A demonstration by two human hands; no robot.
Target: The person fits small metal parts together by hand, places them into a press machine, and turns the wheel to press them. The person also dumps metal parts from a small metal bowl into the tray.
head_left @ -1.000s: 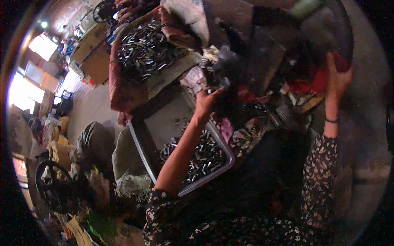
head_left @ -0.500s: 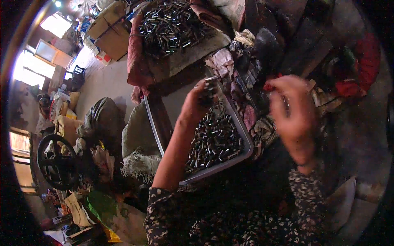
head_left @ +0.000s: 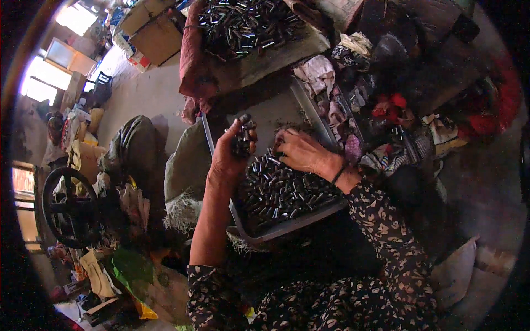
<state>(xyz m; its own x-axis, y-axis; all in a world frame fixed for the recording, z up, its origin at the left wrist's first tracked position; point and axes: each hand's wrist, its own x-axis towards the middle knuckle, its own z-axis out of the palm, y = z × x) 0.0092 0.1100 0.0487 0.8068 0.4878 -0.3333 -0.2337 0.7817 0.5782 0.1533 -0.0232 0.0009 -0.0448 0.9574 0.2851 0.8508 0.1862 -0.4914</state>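
My left hand (head_left: 232, 148) is closed around a bunch of small dark metal cylinders (head_left: 242, 139), held above the left side of a grey plastic tray (head_left: 270, 238). Inside this tray lies a heap of short, shiny metal cylinders (head_left: 287, 190). Over the far part of the heap is my right hand (head_left: 306, 153), its fingers curled down close to the pieces. What its fingertips hold, if anything, is hidden. A dark brownish clump (head_left: 298, 129) shows just beyond the fingers.
Beyond the tray, more metal cylinders (head_left: 248, 25) lie piled on a cloth-covered surface (head_left: 259, 69). Rags (head_left: 317, 74) crowd the tray's right side, with red cloth (head_left: 389, 105) farther right. At left stand a black handwheel (head_left: 69, 207) and a stuffed sack (head_left: 130, 151).
My right hand has swung left from above the rags to the heap in the tray. My left hand has moved left and nearer, still holding cylinders. The view has shifted slightly.
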